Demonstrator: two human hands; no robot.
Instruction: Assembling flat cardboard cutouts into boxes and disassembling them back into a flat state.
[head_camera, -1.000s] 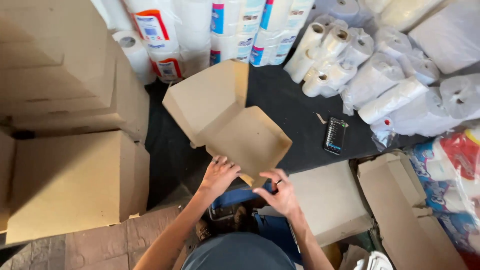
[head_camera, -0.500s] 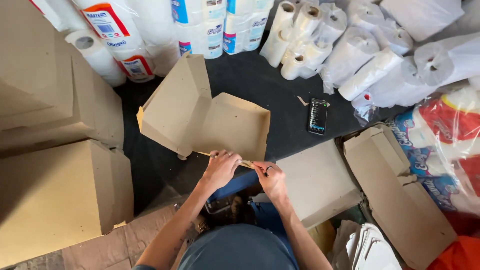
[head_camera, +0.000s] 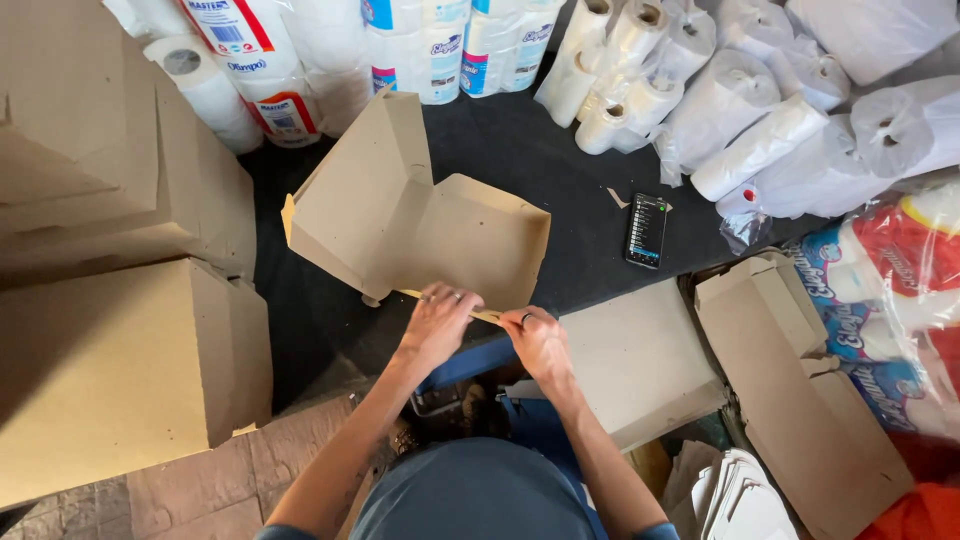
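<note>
Cardboard box blank (head_camera: 420, 235) lies half-folded on the black mat (head_camera: 560, 170) just ahead of us, its near flap (head_camera: 445, 298) running left to right under our fingers. Our left hand (head_camera: 437, 322) and right hand (head_camera: 537, 336) both pinch that flap, left nearer the fold; a phone (head_camera: 646, 230) lies right, stacked cartons (head_camera: 110, 370) left, paper rolls (head_camera: 640, 70) beyond

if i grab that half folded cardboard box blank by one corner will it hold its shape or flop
The cardboard box blank is thin flat sheet, so probably light. One panel stands up along a crease, so it would likely hinge and sag there. Both hands, left hand and right hand, press its near edge, suggesting it bends easily.
</note>
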